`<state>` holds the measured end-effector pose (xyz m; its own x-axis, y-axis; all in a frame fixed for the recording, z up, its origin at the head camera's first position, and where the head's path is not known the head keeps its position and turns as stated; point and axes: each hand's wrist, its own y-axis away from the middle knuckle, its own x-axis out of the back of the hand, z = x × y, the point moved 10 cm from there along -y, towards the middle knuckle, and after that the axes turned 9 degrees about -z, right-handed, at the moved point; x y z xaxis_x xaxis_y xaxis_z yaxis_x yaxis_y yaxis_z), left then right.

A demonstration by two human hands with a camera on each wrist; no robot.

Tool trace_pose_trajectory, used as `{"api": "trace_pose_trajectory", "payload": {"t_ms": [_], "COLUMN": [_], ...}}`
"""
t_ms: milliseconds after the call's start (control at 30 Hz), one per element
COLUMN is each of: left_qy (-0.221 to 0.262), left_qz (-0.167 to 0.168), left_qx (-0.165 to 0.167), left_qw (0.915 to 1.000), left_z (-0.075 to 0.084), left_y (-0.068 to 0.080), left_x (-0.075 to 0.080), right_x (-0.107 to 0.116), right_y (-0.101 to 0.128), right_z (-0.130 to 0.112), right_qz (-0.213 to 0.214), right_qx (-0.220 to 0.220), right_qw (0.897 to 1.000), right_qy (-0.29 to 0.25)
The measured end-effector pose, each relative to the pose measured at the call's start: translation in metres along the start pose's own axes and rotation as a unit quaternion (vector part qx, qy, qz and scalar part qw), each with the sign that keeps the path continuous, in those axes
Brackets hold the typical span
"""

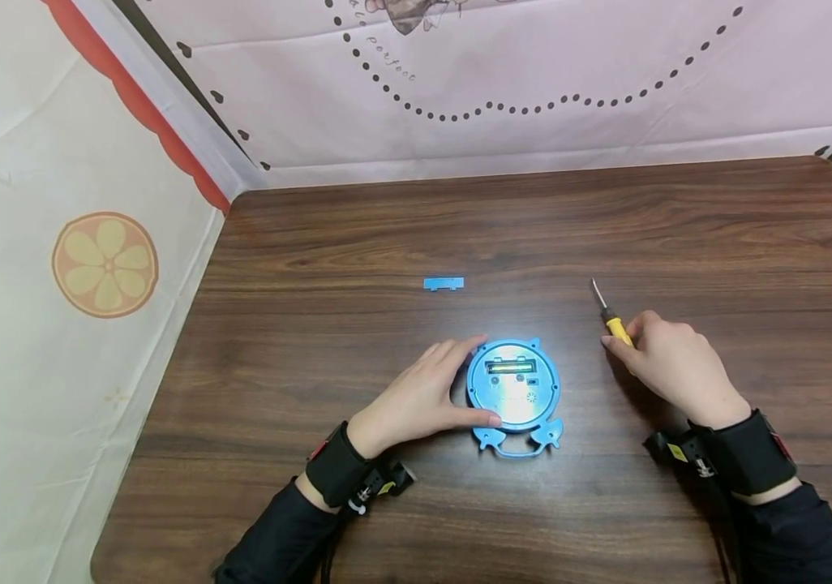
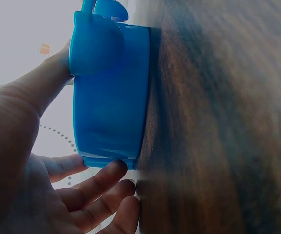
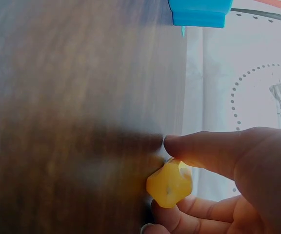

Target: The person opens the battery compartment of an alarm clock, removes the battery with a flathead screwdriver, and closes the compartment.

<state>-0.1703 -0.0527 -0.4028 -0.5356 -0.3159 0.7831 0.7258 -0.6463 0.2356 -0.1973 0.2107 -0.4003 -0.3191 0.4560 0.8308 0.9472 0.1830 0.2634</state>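
A round blue clock-like device [image 1: 514, 391] lies face down on the wooden table [image 1: 387, 219], its battery slot [image 1: 511, 367] uncovered. My left hand [image 1: 452, 389] grips its left rim, thumb at the lower edge and fingers at the upper edge; the left wrist view shows the blue casing [image 2: 109, 97] held between them. A small blue cover piece [image 1: 443, 283] lies apart, farther back. My right hand [image 1: 631, 341] pinches the yellow handle of a screwdriver [image 1: 609, 315] resting on the table to the right of the device. In the right wrist view, the handle's end [image 3: 170, 183] sits between thumb [image 3: 204, 148] and fingers.
Cloth walls close the table in at the back [image 1: 533, 122] and left [image 1: 58, 284]. The table's left edge runs near the left forearm. Bare wood lies behind the cover piece and in front of the device.
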Motion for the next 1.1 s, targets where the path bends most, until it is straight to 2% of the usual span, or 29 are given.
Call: {"api": "trace_pose_trajectory", "payload": {"t_ms": [167,433,633,933,1100], "left_qy": [0.002,0.004,0.006,0.010,0.012], "left_qz": [0.004,-0.001,0.000,-0.005,-0.008], "left_qx": [-0.004,0.001,-0.005,-0.014,-0.010], "left_qw": [1.0000,1.0000,1.0000,0.9998,0.9998], "left_z": [0.000,-0.002,-0.002,0.000,-0.001], "left_y": [0.001,0.003,0.003,0.002,0.002], "left_x": [0.002,0.000,-0.001,-0.001,-0.001], "right_x": [0.000,-0.006,-0.002,0.026,0.037], "right_y": [0.000,0.000,0.005,0.027,0.043], "right_z": [-0.001,-0.001,-0.008,-0.038,-0.058], "right_qz": [-0.003,-0.038,-0.049,-0.023,-0.028], "right_qx": [0.001,-0.006,0.001,0.049,0.068], "right_qw": [1.000,0.999,0.999,0.999,0.997], "right_qy": [-0.003,-0.014,-0.013,0.000,0.022]}}
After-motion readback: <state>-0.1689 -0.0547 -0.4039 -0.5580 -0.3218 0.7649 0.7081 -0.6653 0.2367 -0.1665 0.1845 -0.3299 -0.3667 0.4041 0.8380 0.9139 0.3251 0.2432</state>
